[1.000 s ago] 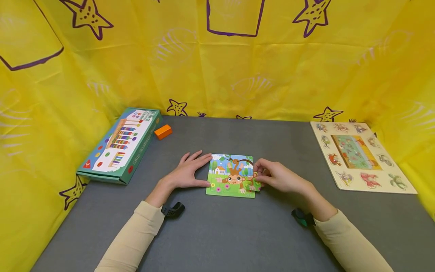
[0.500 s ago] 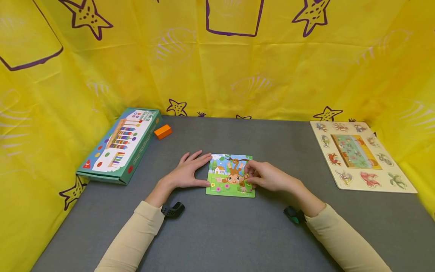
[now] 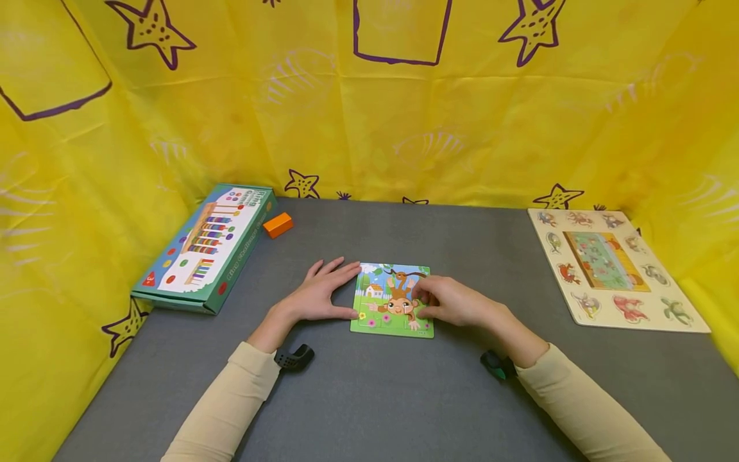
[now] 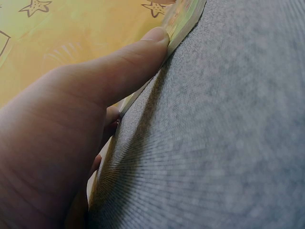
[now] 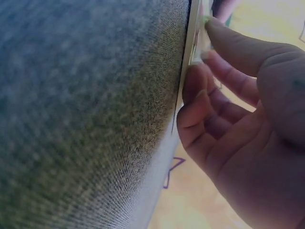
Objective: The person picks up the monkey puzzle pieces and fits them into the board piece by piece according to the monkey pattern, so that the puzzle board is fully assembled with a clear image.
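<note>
A square picture puzzle [image 3: 378, 330] with a monkey hanging upside down, a house and flowers lies on the table in the head view. My left hand [image 3: 316, 296] spans its left side with spread fingers, forefinger at the far corner and thumb against the near part of the edge. Over the right side, my right hand [image 3: 458, 301] has bent fingers and pinches a puzzle piece [image 5: 203, 44] between thumb and forefinger. That piece lies at the board's right part and is mostly hidden by the fingers. In the left wrist view the thumb [image 4: 138, 57] touches the board's edge.
A green game box [image 3: 208, 247] lies at the left, with an orange block [image 3: 278, 225] beside its far end. At the right is a wooden board [image 3: 594, 307] with sea animal pictures. Yellow patterned cloth [image 3: 369, 141] surrounds the grey table [image 3: 369, 398].
My right hand has moved left with the puzzle piece, from beyond the board's right edge onto its right part. The left hand has stayed in place.
</note>
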{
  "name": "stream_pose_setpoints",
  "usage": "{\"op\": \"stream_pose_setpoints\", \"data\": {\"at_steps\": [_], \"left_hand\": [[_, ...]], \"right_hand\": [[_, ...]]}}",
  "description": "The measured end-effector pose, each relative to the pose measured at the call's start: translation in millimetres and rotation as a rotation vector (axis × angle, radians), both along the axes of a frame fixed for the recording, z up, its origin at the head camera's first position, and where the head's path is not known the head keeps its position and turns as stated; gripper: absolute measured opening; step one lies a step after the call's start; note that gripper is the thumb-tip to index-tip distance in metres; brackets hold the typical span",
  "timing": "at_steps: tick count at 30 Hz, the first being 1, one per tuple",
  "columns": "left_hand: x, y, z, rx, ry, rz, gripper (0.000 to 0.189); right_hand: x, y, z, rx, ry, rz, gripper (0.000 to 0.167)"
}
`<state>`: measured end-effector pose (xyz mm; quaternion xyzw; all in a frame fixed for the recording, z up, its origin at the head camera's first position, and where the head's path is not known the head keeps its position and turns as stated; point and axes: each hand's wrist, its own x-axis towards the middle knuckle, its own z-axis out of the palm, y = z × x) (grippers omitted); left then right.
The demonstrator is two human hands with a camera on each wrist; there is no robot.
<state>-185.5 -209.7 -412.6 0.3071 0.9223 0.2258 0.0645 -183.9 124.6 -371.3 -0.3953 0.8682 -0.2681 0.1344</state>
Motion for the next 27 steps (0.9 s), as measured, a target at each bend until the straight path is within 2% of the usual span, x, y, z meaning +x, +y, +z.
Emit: {"op": "stream_pose_setpoints", "data": {"at_steps": [7,14,22,27], "left_hand": [[-0.2,-0.3,-0.9,0.003,0.004,-0.002,0.1],[0.3,-1.3,0.6,-0.018,0.001,-0.001,0.101],[1.0,-1.6,3.4,-0.019,0.018,0.004,0.098],[1.8,-0.1,3.1,-0.028,0.018,0.007,0.099]], "right_hand": [[4.2,0.8,-0.9,0.016,0.01,-0.006,0.022],[8.6,-0.5,-1.6,0.05,0.044,0.06,0.02],[6.8,-5.3,2.1,0.086,0.059,0.058,0.021],[11.4,-4.7,4.9,0.124,0.078,0.061,0.024]]}}
